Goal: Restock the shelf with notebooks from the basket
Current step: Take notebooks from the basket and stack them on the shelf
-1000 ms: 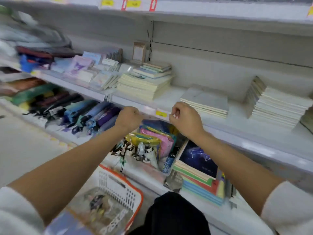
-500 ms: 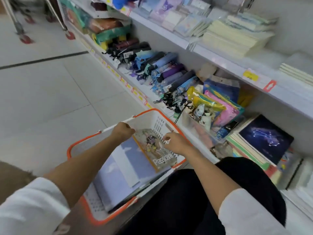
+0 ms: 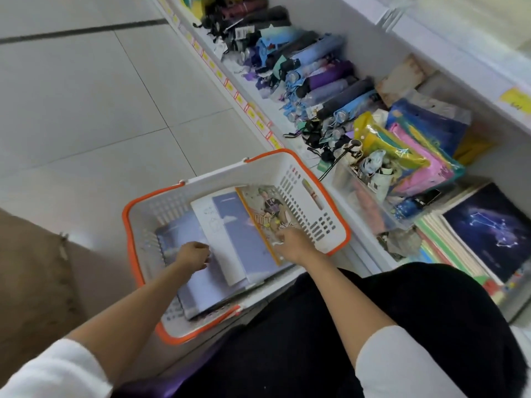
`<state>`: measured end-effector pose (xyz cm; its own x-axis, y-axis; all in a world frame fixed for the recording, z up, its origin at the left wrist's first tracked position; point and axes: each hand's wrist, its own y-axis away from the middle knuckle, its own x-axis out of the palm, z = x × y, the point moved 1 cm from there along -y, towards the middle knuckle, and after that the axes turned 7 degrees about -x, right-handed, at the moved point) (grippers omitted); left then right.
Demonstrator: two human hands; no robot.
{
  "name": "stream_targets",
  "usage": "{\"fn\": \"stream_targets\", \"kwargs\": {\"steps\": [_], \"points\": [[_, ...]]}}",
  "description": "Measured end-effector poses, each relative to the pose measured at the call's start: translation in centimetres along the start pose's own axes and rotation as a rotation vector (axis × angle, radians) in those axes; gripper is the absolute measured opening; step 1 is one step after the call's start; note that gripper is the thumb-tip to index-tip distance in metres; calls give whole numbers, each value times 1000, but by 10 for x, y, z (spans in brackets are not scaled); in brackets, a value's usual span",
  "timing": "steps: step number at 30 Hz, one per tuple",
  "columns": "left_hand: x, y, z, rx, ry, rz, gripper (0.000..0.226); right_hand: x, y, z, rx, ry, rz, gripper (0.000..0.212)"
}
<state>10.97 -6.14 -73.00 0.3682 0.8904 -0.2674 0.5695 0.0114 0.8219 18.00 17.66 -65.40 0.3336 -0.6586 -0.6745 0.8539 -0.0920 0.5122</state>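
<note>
A white basket (image 3: 319, 225) with an orange rim stands on the floor in front of me. Several notebooks lie in it. A pale blue sky-print notebook (image 3: 238, 225) sits on top, and an illustrated notebook (image 3: 265, 209) with an orange edge leans against the right wall. My left hand (image 3: 194, 255) has curled fingers gripping the left edge of the blue notebook. My right hand (image 3: 293, 244) pinches the lower corner of the illustrated notebook. The white shelf (image 3: 471, 67) runs along the upper right.
The lower shelf holds folded umbrellas (image 3: 316, 70), coloured zip pouches (image 3: 408, 150) and a notebook stack topped by a dark constellation cover (image 3: 488, 228). A brown cardboard box (image 3: 34, 268) stands at the left. Tiled floor (image 3: 86, 96) lies beyond the basket.
Both hands came down from the upper shelf edge into the basket and now take hold of notebooks. My view dropped from the shelf to the basket.
</note>
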Motion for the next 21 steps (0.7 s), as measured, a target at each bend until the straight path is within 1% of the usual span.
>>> {"fn": "stream_targets", "kwargs": {"steps": [1, 2, 3, 4, 7, 8, 9, 10, 11, 12, 13, 14, 15, 16, 17, 18, 20, 21], "points": [[5, 0, -3, 40, 26, -11, 14, 2, -3, -1, 22, -30, 7, 8], [9, -1, -6, 76, 55, -15, 17, 2, -6, 0, 44, -58, 2, 12], [14, 1, -10, 91, 80, -2, 19, 3, -9, -1, 72, -99, 7, 11], [19, -1, -12, 95, 115, 22, 21, 3, -13, -4, 77, -126, 9, 5], [30, -4, -19, 35, 186, 86, 29, 2, -22, -8, 127, -236, 4, 41], [34, -6, -20, 12, 211, 101, 30, 3, -23, -12, 143, -254, 2, 41], [37, -7, -21, -7, 221, 90, 31, 3, -24, -16, 160, -265, 5, 32], [41, -10, -22, -20, 229, 68, 31, 4, -25, -19, 159, -260, 10, 12], [45, -11, -25, -30, 231, 45, 29, 6, -26, -24, 168, -250, 22, 14], [49, -13, -26, -33, 242, 35, 24, 9, -26, -28, 183, -204, 45, 37], [54, -13, -29, -32, 233, 50, 17, 14, -28, -33, 190, -154, 80, 53], [59, -13, -32, -29, 228, 74, 11, 20, -28, -36, 178, -83, 117, 62], [63, -12, -35, -32, 207, 99, 7, 25, -28, -37, 154, -9, 140, 66], [66, -12, -38, -29, 193, 108, 3, 28, -29, -37, 147, 45, 147, 66], [67, -12, -40, -25, 170, 104, 5, 30, -31, -38, 126, 86, 139, 61], [68, -13, -41, -20, 147, 96, 9, 30, -31, -37, 105, 126, 140, 51], [67, -15, -40, -27, 117, 92, 9, 27, -32, -33, 42, 200, 147, 19], [67, -14, -41, -35, 130, 104, 8, 25, -34, -31, 20, 210, 140, 14]]}}
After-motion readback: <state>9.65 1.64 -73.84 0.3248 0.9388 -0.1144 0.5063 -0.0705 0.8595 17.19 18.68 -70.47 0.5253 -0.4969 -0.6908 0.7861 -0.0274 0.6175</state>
